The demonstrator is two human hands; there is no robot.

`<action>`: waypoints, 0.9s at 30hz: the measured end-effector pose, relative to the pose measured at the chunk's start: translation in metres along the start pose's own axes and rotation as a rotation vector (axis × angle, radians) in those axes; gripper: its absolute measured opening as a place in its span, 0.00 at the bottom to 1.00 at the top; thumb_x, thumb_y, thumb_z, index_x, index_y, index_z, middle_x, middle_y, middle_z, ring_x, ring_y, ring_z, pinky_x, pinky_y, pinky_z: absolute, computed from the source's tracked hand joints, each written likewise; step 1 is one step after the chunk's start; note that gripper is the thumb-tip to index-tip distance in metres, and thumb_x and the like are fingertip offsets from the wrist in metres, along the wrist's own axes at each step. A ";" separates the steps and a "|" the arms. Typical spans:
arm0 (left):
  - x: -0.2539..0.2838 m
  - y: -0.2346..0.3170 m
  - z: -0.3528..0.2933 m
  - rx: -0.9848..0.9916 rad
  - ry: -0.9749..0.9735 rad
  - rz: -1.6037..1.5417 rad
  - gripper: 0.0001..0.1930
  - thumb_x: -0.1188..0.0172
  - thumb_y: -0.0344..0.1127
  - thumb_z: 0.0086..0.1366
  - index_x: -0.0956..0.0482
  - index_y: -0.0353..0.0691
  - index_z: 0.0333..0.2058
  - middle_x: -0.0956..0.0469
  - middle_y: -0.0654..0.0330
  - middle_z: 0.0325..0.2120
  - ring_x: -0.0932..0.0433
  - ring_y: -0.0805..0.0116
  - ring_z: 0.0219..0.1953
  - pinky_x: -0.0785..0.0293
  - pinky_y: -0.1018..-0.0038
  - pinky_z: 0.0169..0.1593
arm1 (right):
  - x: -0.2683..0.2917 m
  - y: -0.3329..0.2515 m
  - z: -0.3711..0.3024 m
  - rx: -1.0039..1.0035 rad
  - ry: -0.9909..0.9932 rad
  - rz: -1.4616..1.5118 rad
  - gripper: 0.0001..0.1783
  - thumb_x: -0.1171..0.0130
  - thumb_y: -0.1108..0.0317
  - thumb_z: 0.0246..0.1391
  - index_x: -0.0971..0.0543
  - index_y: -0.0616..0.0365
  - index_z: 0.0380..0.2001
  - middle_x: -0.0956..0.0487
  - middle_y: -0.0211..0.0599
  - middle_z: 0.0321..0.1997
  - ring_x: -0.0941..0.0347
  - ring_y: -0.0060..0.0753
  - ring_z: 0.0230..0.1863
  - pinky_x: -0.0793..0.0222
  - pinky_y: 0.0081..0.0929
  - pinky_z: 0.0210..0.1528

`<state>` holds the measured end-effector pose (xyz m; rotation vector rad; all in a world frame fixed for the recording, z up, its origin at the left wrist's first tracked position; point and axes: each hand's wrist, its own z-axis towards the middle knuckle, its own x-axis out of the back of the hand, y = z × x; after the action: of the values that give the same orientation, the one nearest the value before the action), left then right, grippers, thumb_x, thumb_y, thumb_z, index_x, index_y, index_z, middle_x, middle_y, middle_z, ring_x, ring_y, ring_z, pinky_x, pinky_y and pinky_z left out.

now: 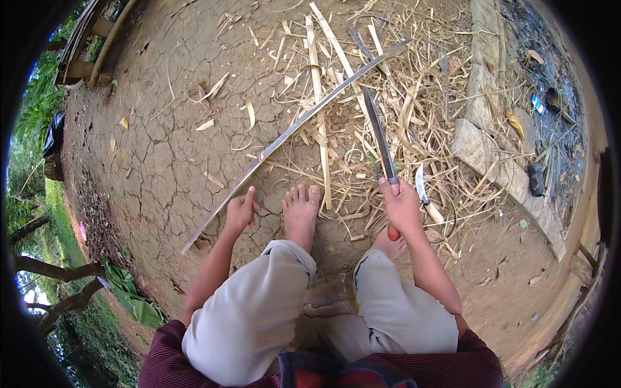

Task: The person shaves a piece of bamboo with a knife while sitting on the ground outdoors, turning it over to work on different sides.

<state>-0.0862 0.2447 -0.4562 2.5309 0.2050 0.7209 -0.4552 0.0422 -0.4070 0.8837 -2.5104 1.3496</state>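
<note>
My right hand (402,205) is closed round the handle of a machete. Its long dark blade (379,139) points away from me, and the red handle end shows below my fist. My left hand (240,212) has its thumb raised and its fingers loosely curled, with nothing seen in it. Just left of that hand runs a long, thin split bamboo strip (291,128), slanting up to the right and crossing the machete near its tip. To the right of my right hand lies a small curved knife (422,184) with a pale handle.
Bamboo shavings (414,116) and pale split strips (318,84) litter the cracked earth ahead. Stone slabs (495,158) edge a patch of ash (543,84) at the right. My bare left foot (301,216) is near the strips. A bamboo structure (90,48) stands far left.
</note>
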 end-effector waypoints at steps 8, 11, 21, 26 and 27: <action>0.007 0.064 0.010 -0.873 0.535 0.793 0.24 0.33 0.54 0.63 0.23 0.40 0.45 0.23 0.53 0.33 0.23 0.54 0.37 0.28 0.59 0.38 | -0.001 -0.003 -0.007 0.023 -0.018 -0.063 0.21 0.38 0.55 0.63 0.27 0.59 0.23 0.29 0.29 0.15 0.37 0.22 0.17 0.39 0.28 0.23; -0.004 0.042 0.019 -0.800 0.394 0.844 0.29 0.32 0.57 0.60 0.25 0.38 0.48 0.25 0.51 0.41 0.25 0.49 0.47 0.29 0.56 0.48 | 0.000 0.001 -0.008 0.082 -0.006 -0.151 0.21 0.37 0.54 0.61 0.25 0.62 0.26 0.26 0.40 0.17 0.31 0.36 0.18 0.33 0.35 0.27; -0.013 0.027 0.015 -0.632 0.106 0.776 0.23 0.30 0.51 0.60 0.27 0.36 0.37 0.22 0.47 0.31 0.22 0.42 0.32 0.26 0.54 0.37 | -0.002 -0.006 -0.017 0.287 -0.018 -0.260 0.19 0.38 0.57 0.62 0.25 0.64 0.30 0.26 0.40 0.15 0.26 0.43 0.17 0.32 0.39 0.23; -0.012 0.044 -0.012 -0.523 -0.164 0.513 0.18 0.32 0.43 0.65 0.27 0.36 0.43 0.19 0.52 0.27 0.19 0.55 0.24 0.24 0.61 0.29 | 0.000 -0.016 -0.013 0.394 0.015 -0.361 0.18 0.39 0.57 0.63 0.25 0.65 0.37 0.24 0.41 0.16 0.24 0.46 0.19 0.30 0.42 0.24; -0.015 0.060 -0.026 -0.422 -0.253 0.417 0.18 0.33 0.41 0.65 0.27 0.36 0.45 0.20 0.54 0.26 0.19 0.60 0.23 0.24 0.63 0.28 | 0.001 -0.011 -0.008 0.421 0.030 -0.381 0.18 0.39 0.57 0.63 0.25 0.65 0.38 0.24 0.41 0.16 0.23 0.47 0.19 0.29 0.43 0.24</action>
<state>-0.1123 0.1999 -0.4141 2.2381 -0.5214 0.5151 -0.4505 0.0437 -0.3943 1.3234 -1.9235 1.7513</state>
